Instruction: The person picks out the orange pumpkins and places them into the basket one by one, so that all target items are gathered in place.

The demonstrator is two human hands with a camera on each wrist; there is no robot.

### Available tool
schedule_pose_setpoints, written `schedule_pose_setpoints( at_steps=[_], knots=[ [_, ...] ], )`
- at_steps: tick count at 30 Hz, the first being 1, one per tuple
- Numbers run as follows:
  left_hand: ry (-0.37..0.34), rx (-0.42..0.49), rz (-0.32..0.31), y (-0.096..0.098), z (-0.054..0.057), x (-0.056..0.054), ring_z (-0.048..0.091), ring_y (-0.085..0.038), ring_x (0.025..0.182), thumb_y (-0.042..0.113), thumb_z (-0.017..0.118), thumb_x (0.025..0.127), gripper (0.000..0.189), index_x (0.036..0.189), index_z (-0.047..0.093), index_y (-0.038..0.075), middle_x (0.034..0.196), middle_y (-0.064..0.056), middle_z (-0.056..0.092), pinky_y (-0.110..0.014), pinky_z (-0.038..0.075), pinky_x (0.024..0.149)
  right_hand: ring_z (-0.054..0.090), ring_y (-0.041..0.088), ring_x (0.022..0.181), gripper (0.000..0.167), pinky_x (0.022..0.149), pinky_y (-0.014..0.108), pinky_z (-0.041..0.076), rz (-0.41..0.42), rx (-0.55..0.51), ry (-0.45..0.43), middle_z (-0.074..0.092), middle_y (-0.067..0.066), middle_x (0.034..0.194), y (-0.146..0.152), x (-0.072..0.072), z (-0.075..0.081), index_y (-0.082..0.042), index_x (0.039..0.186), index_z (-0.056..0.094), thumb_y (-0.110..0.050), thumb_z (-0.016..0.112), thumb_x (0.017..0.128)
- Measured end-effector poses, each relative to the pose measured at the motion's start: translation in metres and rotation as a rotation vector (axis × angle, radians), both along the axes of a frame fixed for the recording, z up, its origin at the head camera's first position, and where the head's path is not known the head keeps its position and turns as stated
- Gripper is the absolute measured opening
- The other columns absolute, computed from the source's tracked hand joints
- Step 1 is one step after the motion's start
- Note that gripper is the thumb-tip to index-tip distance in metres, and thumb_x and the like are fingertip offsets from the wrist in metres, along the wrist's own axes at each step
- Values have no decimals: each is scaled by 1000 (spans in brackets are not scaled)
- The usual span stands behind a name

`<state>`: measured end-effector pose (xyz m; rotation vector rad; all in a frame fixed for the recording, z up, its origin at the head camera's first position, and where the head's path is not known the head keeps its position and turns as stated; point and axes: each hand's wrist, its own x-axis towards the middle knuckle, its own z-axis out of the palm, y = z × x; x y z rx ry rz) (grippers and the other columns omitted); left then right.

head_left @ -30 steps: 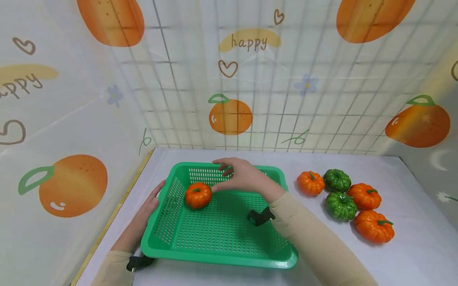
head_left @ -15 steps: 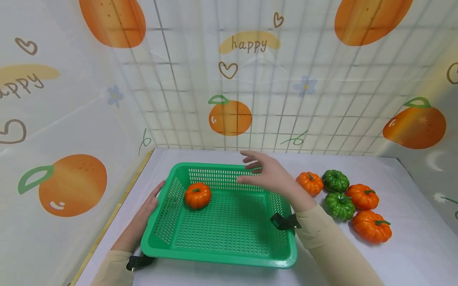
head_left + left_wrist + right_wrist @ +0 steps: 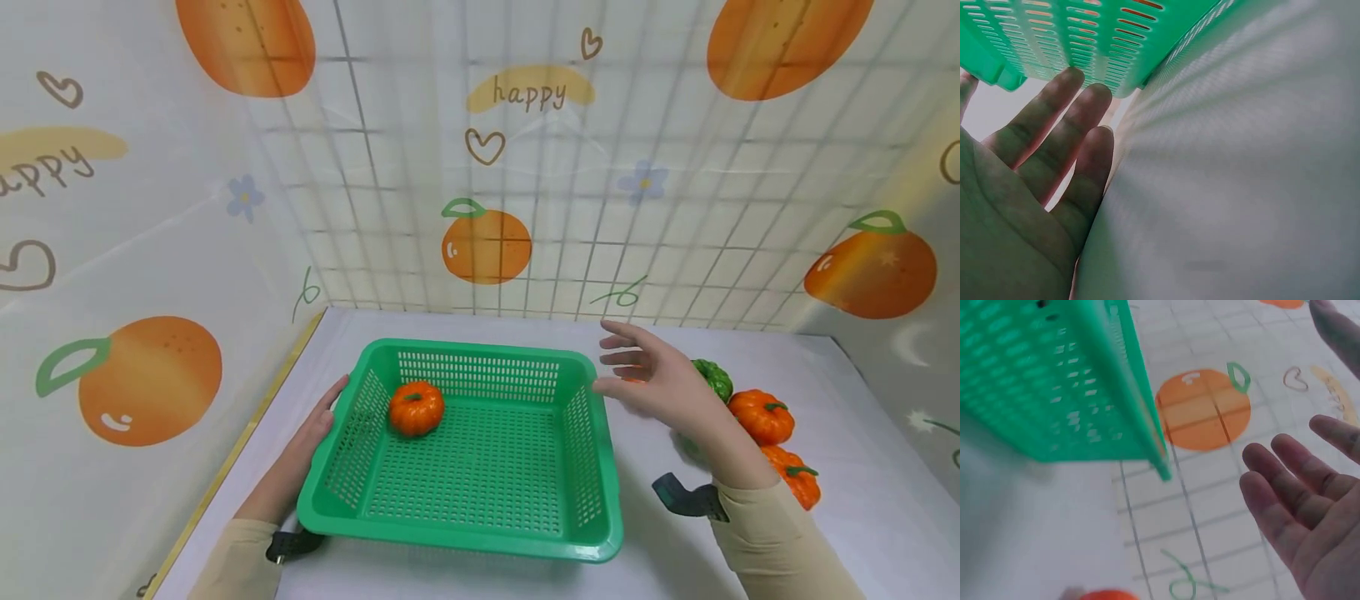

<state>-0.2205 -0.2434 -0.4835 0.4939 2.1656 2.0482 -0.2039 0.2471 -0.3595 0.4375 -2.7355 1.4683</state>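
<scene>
R hand [image 3: 667,387] hangs in the air, fingers straight and spread, holding nothing, just right of the green basket [image 3: 465,533] and in front of the pumpkin group. It hides much of that group: a green pumpkin [image 3: 712,377] shows only partly behind the knuckles, an orange pumpkin [image 3: 761,415] is clear beside it, another orange one [image 3: 795,485] is cut by the sleeve. L hand [image 3: 311,433] lies flat w/ straight fingers against the basket's left wall; wrist view shows fingertips [image 3: 1072,81] at the slotted underside. Basket sits on the white table [image 3: 862,517], holding one small orange pumpkin [image 3: 416,408] in its far-left corner.
</scene>
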Motion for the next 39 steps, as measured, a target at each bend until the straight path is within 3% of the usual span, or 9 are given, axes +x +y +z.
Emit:
schedule_pose_setpoints(
  at_steps=[5, 13, 18, 24, 27, 30, 33, 36, 39],
  knots=[
    [-19, -8, -10, -1, -1, -2, 51, -9, 120, 35, 26, 106, 62, 161, 5, 14, 156, -29, 19, -37, 48, 92, 57, 28, 119, 82, 86, 26, 53, -59, 32, 15, 54, 5, 135, 26, 22, -9, -29, 153, 38, -41, 81, 84],
    [3, -27, -26, -2, -5, -3, 50, -5, 121, 35, 24, 106, 61, 161, 6, 14, 157, -28, 18, -34, 47, 93, 59, 20, 113, 83, 86, 19, 50, -177, 139, 73, 54, 11, 134, 73, 59, -33, -19, 153, 38, -37, 80, 85],
    [19, -31, -22, -3, -6, -2, 50, -3, 121, 33, 23, 107, 60, 161, 6, 13, 157, -27, 17, -32, 47, 93, 58, 30, 112, 86, 75, 9, 46, -295, 170, 35, 52, 18, 136, 103, 79, -44, -15, 155, 34, -37, 80, 86],
    [63, -58, -5, -2, -4, -5, 47, 6, 117, 33, 23, 106, 65, 158, 2, -1, 157, -32, 10, -23, 45, 91, 54, -10, 95, 91, 69, 13, 50, -406, 145, -58, 47, 25, 138, 131, 99, -66, -7, 155, 29, -36, 79, 86],
    [60, -39, -11, -1, -3, -5, 49, 5, 116, 35, 24, 105, 68, 157, 1, -2, 155, -35, 11, -24, 46, 90, 50, -15, 93, 92, 66, 14, 51, -452, 127, -86, 43, 29, 140, 142, 106, -73, -11, 158, 25, -37, 77, 88],
    [44, -12, -15, -1, -4, -4, 51, 2, 116, 33, 24, 105, 66, 158, 1, 1, 154, -35, 14, -27, 48, 90, 60, 11, 105, 92, 64, 15, 52, -510, 125, -105, 38, 34, 142, 154, 112, -78, -15, 160, 17, -37, 74, 91],
    [38, 7, -24, -2, -4, -2, 53, -2, 117, 31, 23, 106, 63, 159, 1, 4, 153, -35, 15, -30, 48, 90, 54, 32, 110, 93, 62, 13, 51, -565, 132, -123, 33, 37, 143, 167, 118, -83, -17, 161, 9, -37, 70, 94],
    [40, 7, -28, -2, -3, 0, 52, -3, 119, 30, 22, 107, 60, 160, 4, 8, 154, -35, 16, -31, 48, 91, 51, 35, 112, 94, 61, 9, 48, -606, 124, -133, 31, 39, 143, 180, 123, -89, -12, 160, 6, -37, 69, 94],
    [40, 1, -28, -2, -2, 1, 52, -4, 120, 29, 22, 108, 58, 160, 5, 11, 154, -34, 17, -31, 48, 92, 43, 51, 117, 99, 63, 20, 55, -626, 144, -194, 27, 42, 142, 188, 123, -97, -3, 158, 1, -42, 67, 95]
  ],
)
